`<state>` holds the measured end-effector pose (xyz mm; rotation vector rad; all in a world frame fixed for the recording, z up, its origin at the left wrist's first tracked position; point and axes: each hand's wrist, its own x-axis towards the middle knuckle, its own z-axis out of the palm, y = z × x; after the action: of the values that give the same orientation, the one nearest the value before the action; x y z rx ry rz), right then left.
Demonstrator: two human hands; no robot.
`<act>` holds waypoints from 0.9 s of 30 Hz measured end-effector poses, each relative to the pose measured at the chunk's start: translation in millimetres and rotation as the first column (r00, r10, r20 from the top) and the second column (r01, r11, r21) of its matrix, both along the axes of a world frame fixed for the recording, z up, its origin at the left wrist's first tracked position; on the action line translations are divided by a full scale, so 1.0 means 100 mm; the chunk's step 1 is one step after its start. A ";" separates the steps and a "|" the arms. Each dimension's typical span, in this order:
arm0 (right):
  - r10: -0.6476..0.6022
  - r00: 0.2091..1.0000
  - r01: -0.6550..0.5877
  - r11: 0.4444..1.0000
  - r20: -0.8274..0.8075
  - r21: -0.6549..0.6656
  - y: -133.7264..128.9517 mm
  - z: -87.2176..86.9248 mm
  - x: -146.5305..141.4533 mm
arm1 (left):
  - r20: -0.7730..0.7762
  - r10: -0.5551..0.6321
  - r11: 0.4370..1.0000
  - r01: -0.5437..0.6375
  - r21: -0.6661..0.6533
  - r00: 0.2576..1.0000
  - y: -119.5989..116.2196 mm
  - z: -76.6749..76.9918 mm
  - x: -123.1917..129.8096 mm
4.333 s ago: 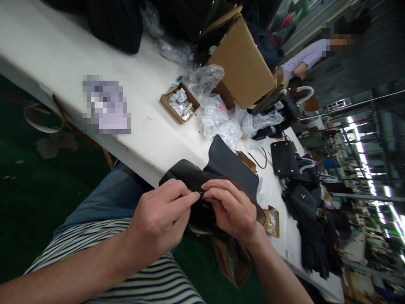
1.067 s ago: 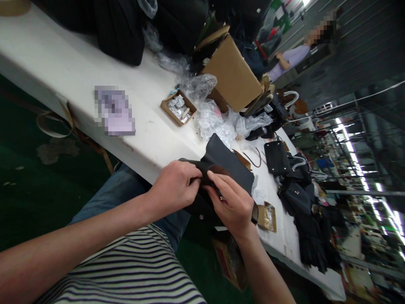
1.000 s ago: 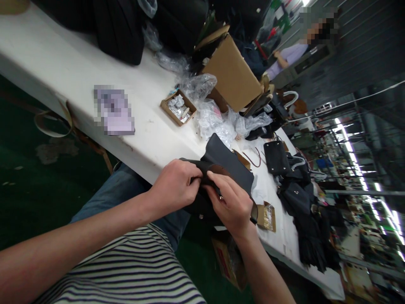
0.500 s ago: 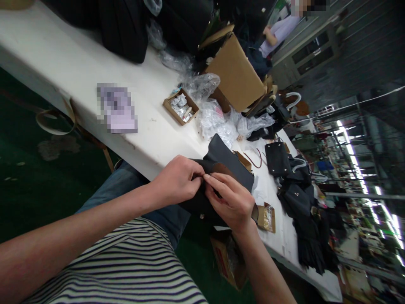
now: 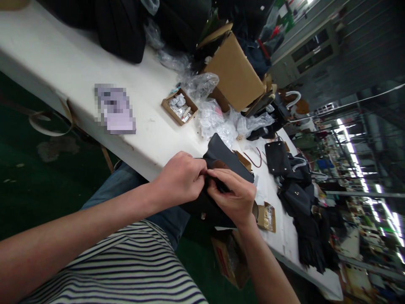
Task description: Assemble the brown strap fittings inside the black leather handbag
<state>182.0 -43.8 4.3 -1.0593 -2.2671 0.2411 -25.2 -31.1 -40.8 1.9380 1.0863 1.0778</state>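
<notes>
A black handbag [image 5: 226, 153] rests in my lap against the table's edge, with a brown patch showing near its opening. My left hand [image 5: 182, 175] is closed in a pinch at the bag's edge, thumb against curled fingers. Touching its fingertips from the other side, my right hand [image 5: 232, 192] pinches at the same spot. The exact bit of the bag between the fingertips is hidden. Below the hands, the bag's dark body carries a small shiny metal piece [image 5: 203, 216].
On the white table [image 5: 152, 139] stands a small carton [image 5: 171, 110] of little parts, beside clear plastic bags [image 5: 215, 122] and a large cardboard box [image 5: 236, 69]. Several black bags [image 5: 295, 192] lie along the right. Another open carton [image 5: 232, 257] is under the table.
Both hands stay at the bag and have shifted slightly, my left fist turning a little and my right fingers bending. The person at the far top has gone from view.
</notes>
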 end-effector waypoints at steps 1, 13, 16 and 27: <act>-0.007 1.000 0.007 1.000 -0.007 -0.009 0.01 0.00 0.00 | -0.028 -0.002 0.999 0.004 0.045 1.000 0.01 0.00 0.00; -0.075 0.997 0.072 0.993 -0.028 -0.092 0.06 0.03 0.01 | -0.074 -0.021 0.999 0.023 0.031 0.997 0.11 0.01 0.00; -0.074 0.997 0.071 0.989 -0.015 -0.132 0.11 0.07 0.02 | -0.133 -0.012 0.997 0.022 0.071 0.991 0.13 0.07 0.00; -0.135 0.980 0.074 0.931 -0.148 -0.358 0.31 0.03 0.13 | -0.043 -0.058 0.996 0.061 0.065 0.997 0.32 0.03 0.04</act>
<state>194.6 -12.4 7.6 -1.2822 -2.0496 0.6873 -20.7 0.9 -37.3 2.0401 1.0202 1.0575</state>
